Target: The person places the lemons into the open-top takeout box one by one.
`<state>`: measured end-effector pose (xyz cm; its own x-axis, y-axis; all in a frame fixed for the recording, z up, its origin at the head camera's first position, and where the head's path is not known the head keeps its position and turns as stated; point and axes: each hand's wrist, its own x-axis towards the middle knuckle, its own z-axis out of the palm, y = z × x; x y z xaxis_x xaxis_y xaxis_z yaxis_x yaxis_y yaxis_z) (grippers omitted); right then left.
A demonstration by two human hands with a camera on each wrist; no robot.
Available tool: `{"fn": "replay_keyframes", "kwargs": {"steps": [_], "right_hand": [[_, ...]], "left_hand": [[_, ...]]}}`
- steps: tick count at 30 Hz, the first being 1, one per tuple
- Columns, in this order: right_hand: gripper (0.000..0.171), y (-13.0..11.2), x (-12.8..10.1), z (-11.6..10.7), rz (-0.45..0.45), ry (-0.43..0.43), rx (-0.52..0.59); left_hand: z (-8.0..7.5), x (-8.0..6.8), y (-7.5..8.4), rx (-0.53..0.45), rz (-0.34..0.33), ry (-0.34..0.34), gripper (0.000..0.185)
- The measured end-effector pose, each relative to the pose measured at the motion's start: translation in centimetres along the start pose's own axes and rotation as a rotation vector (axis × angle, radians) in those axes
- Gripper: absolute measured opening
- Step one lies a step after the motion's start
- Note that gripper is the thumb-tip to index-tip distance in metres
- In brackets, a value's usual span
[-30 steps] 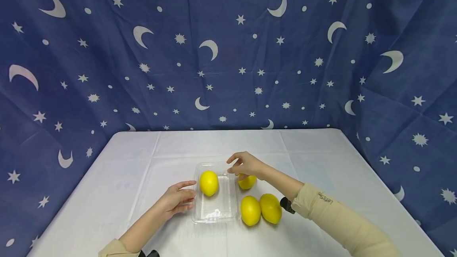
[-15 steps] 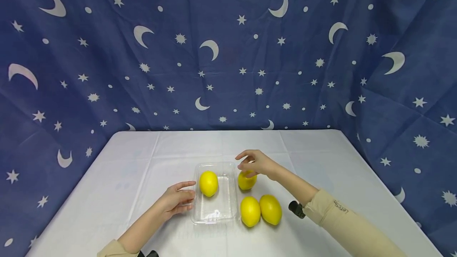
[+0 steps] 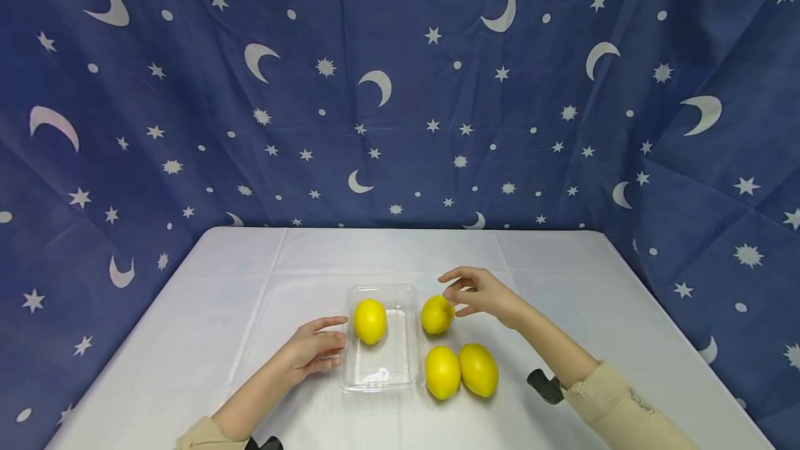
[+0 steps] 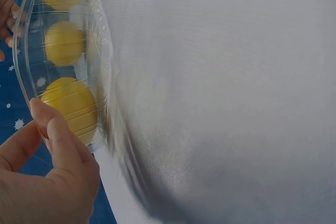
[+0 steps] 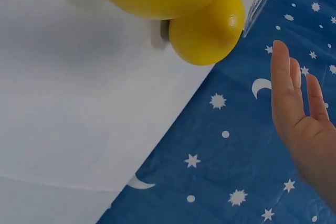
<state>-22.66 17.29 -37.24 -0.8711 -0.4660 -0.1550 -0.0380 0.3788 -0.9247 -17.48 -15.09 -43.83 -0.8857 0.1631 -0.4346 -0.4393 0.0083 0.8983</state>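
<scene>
A clear plastic container (image 3: 409,367) stands on the table with one yellow lemon (image 3: 370,321) inside, toward its upper left. My left hand (image 3: 315,349) rests its fingertips at the container's left rim, fingers apart; the left wrist view shows thumb and finger (image 4: 55,129) close at that rim. To the right of the container is another lemon (image 3: 435,317), outside it. Over this lemon's upper right side my right hand (image 3: 481,294) hovers with loosely bent fingers, holding nothing. In the right wrist view, the right hand (image 5: 302,108) is apart from the lemons, its fingers extended.
Two more lemons, a nearer left one (image 3: 442,372) and a nearer right one (image 3: 479,369), lie side by side right of the container's near corner. A white cloth (image 3: 550,276) covers the table. Behind hangs a blue curtain (image 3: 425,96) with moons and stars.
My right hand has drawn back to the right, from the container's right rim to beside the far lemon, which is now more visible. The left hand stays at the left rim.
</scene>
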Motion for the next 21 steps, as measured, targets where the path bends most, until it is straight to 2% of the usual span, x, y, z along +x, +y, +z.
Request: {"fn": "replay_keyframes", "kwargs": {"steps": [21], "right_hand": [[0.036,1.8,-5.1,-0.1,-0.017,-0.014,-0.194]], "left_hand": [[0.1,-0.1,0.0,0.021,0.007,0.003,0.052]]}}
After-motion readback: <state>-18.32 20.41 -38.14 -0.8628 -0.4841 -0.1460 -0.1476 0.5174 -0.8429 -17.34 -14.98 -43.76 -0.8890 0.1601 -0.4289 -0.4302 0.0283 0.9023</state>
